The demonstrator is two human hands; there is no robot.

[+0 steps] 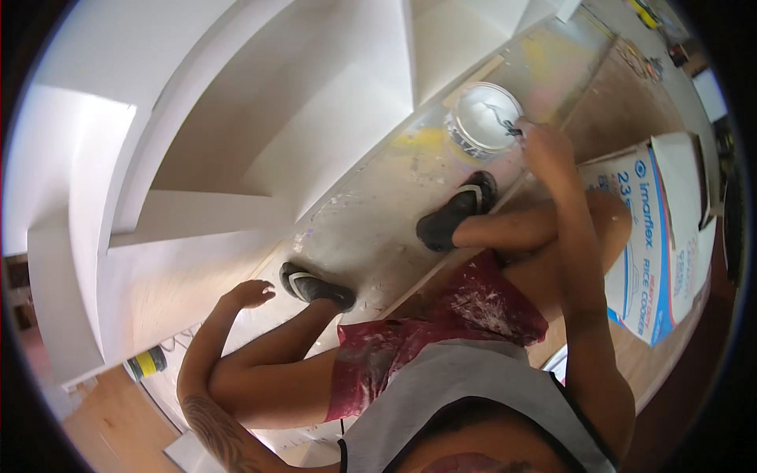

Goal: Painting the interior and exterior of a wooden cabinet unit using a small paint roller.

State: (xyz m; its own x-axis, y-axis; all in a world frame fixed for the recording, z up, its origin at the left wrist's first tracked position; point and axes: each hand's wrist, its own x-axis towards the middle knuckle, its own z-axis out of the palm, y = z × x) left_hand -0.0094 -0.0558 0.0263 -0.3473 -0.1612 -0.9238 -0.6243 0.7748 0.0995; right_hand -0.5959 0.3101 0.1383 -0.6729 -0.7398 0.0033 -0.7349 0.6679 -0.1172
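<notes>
Right, the right hand [544, 146] is at the rim of the paint tub [482, 118], fingers curled shut on what looks like a thin brush handle [505, 124] poking into the white paint; the part in the fist is hidden, so what it is stays a guess. The tub sits on the paint-splashed floor sheet [371, 229], just beside the base of the white shelf unit [260, 150] and just ahead of the right shoe [457, 211].

The left hand [251, 294] is well apart from it, down near the left shoe [315, 288], fingers loosely apart, holding nothing, resting on or close to the bare wood panel [158, 292]; can't tell which.

Handling, as a judgement: the tub looks fairly full, so heavy-ish and sloshy, w/ thin plastic walls that flex if squeezed. The rim is prob. wet and slick. Best taken w/ a flat grip low on the wall, or both hands, kept level. The handle looks light and stiff but may be slippery w/ paint; hold it up near the dry end.

A flattened cardboard box [654, 236] lies to the right, and a yellow-and-black can [146, 363] lies on its side near the panel's low corner.
</notes>
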